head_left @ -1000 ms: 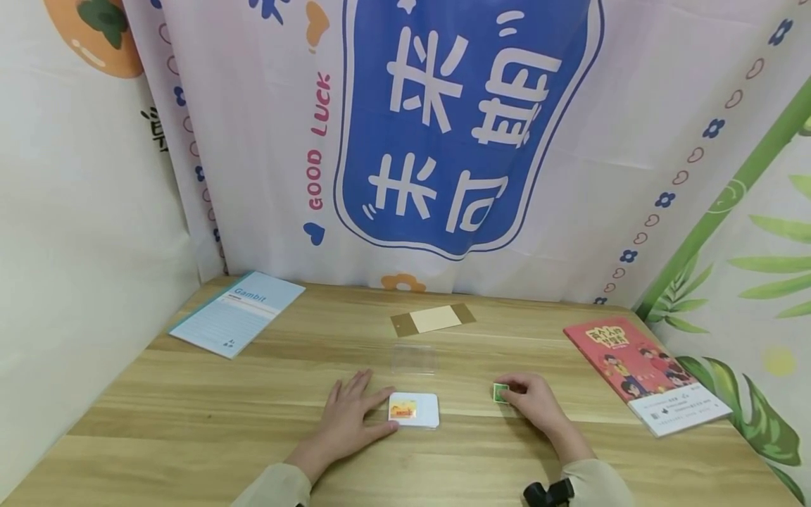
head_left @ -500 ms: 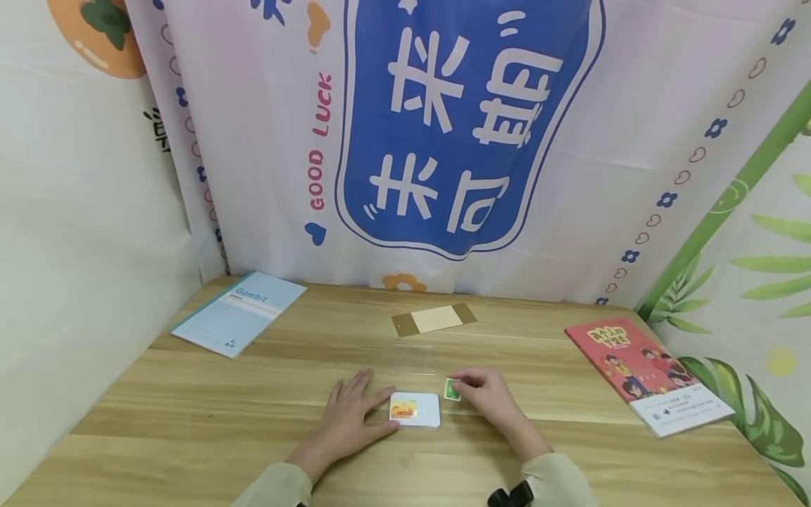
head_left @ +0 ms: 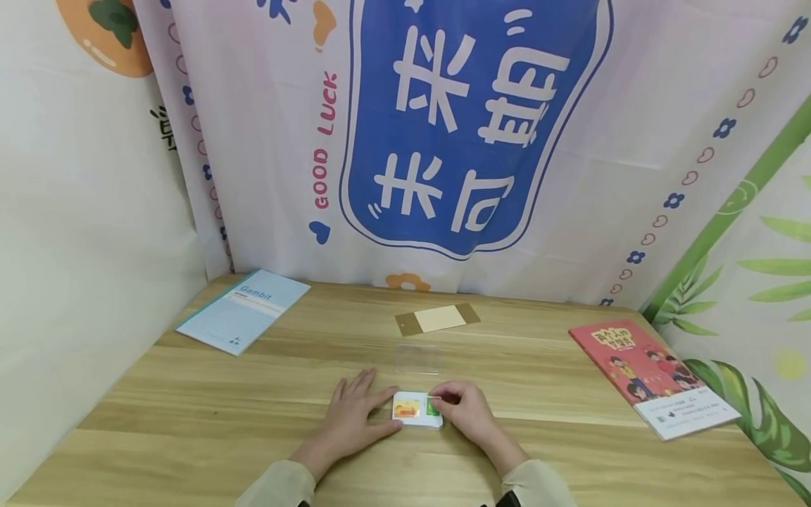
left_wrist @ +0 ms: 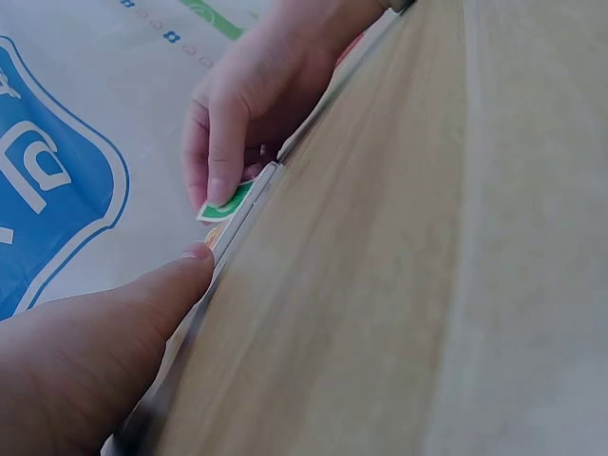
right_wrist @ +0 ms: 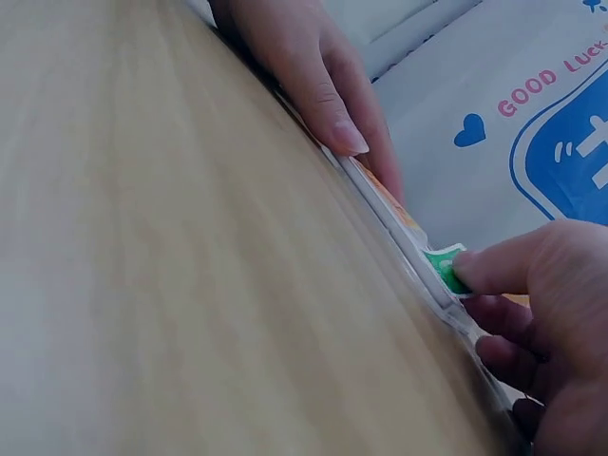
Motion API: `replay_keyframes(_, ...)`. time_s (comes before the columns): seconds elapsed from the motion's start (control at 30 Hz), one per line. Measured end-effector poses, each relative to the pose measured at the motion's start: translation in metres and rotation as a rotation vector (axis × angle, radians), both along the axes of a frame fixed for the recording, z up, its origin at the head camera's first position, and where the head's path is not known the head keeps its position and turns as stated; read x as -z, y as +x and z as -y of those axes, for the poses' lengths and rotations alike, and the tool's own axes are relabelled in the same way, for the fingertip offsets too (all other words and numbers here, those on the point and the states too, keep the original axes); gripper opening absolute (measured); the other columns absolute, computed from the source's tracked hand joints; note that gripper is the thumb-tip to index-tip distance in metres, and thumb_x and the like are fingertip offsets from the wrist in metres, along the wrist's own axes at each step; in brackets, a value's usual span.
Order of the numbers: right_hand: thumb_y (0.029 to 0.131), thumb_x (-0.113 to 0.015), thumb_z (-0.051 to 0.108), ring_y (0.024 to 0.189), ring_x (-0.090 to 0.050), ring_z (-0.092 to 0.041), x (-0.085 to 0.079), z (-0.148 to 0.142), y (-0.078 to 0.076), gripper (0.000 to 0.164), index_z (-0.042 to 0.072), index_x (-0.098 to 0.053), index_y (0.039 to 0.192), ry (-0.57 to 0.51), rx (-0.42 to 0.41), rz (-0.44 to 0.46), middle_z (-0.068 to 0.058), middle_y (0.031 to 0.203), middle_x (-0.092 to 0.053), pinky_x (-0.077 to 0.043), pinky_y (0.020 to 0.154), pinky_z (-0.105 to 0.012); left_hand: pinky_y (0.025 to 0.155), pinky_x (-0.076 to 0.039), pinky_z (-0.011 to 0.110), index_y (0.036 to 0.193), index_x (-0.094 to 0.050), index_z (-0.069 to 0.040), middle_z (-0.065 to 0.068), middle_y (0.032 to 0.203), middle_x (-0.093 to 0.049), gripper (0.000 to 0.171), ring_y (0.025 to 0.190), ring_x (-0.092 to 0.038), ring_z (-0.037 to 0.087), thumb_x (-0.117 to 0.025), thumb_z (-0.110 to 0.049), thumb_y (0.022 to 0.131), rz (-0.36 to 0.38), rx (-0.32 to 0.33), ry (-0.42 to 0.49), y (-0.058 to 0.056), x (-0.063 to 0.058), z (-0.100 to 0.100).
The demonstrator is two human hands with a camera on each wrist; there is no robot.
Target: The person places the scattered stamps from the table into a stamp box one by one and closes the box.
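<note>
A white card [head_left: 423,422] with rounded corners lies on the wooden table, an orange and yellow sticker [head_left: 406,408] on its left half. My left hand [head_left: 345,424] rests flat with spread fingers; its thumb and index finger touch the card's left end. Between thumb and fingers, my right hand [head_left: 469,414] pinches a small green sticker [head_left: 433,406] with a white edge over the card's right end. In the right wrist view the green sticker [right_wrist: 446,269] bends slightly, close over the card. My right fingertips cover part of it.
A thin clear plastic piece [head_left: 418,359] lies just beyond the card, and a brown and cream paper strip [head_left: 438,319] farther back. A light blue notebook [head_left: 243,311] lies at the back left, a red booklet [head_left: 652,373] at the right. A printed curtain [head_left: 266,176] hangs behind.
My right hand has carried the green sticker leftward from the bare table to the card's right end. The left hand has stayed at the card's left edge.
</note>
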State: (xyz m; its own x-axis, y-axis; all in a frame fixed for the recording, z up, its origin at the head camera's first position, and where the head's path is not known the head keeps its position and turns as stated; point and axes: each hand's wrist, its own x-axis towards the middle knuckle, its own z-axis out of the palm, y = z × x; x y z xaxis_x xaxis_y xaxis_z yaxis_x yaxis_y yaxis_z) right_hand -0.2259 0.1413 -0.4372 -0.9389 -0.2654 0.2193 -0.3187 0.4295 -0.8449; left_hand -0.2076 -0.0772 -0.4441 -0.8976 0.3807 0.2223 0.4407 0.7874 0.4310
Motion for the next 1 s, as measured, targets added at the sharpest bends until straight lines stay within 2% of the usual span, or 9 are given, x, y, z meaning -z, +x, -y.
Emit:
replay_keyframes(0.1, 0.072, -0.068, 0.004, 0.060, -0.044, -0.008, 0.009, -0.001, -0.004, 0.007, 0.006, -0.067, 0.079, 0.058, 0.016, -0.046, 0.003, 0.068, -0.053, -0.038, 0.052, -0.021, 0.096, -0.005, 0.056, 0.123, -0.050, -0.022, 0.021, 0.134, -0.027, 0.062, 0.124, -0.018, 0.035, -0.050, -0.060, 0.074, 0.007, -0.004, -0.004, 0.000, 0.000, 0.000)
replay_keyframes(0.27, 0.071, -0.069, 0.007, 0.059, -0.042, -0.007, 0.013, -0.002, -0.005, 0.007, 0.009, -0.067, 0.077, 0.093, 0.020, -0.112, 0.006, 0.066, -0.047, -0.037, 0.050, -0.020, 0.096, -0.005, 0.056, 0.123, -0.050, -0.022, 0.021, 0.135, -0.027, 0.062, 0.124, -0.018, 0.035, -0.050, -0.060, 0.074, 0.009, -0.006, -0.007, 0.000, 0.000, 0.000)
replay_keyframes(0.57, 0.072, -0.069, 0.008, 0.059, -0.041, -0.007, 0.013, -0.001, -0.007, 0.008, 0.008, -0.067, 0.080, 0.119, 0.010, -0.127, 0.004, 0.067, -0.048, -0.036, 0.050, -0.020, 0.096, -0.006, 0.056, 0.123, -0.049, -0.022, 0.021, 0.134, -0.027, 0.061, 0.124, -0.018, 0.035, -0.049, -0.060, 0.075, 0.004, -0.005, -0.018, -0.001, 0.001, 0.001)
replay_keyframes(0.83, 0.073, -0.067, 0.008, 0.061, -0.042, -0.009, 0.010, -0.001, -0.006, 0.010, 0.007, -0.067, 0.084, 0.086, 0.002, -0.080, 0.003, 0.069, -0.048, -0.037, 0.052, -0.020, 0.096, -0.006, 0.057, 0.124, -0.049, -0.022, 0.021, 0.134, -0.027, 0.063, 0.124, -0.018, 0.035, -0.049, -0.060, 0.074, -0.001, -0.006, -0.012, -0.002, 0.002, 0.002)
replay_keyframes(1.0, 0.074, -0.066, 0.008, 0.066, -0.047, -0.014, 0.000, -0.007, -0.010, 0.020, -0.001, -0.063, 0.093, -0.016, 0.008, -0.006, -0.001, 0.074, -0.053, -0.041, 0.056, -0.022, 0.095, -0.008, 0.057, 0.127, -0.044, -0.016, 0.022, 0.133, -0.029, 0.069, 0.122, -0.021, 0.036, -0.053, -0.059, 0.073, 0.016, 0.002, 0.066, -0.007, 0.000, 0.005)
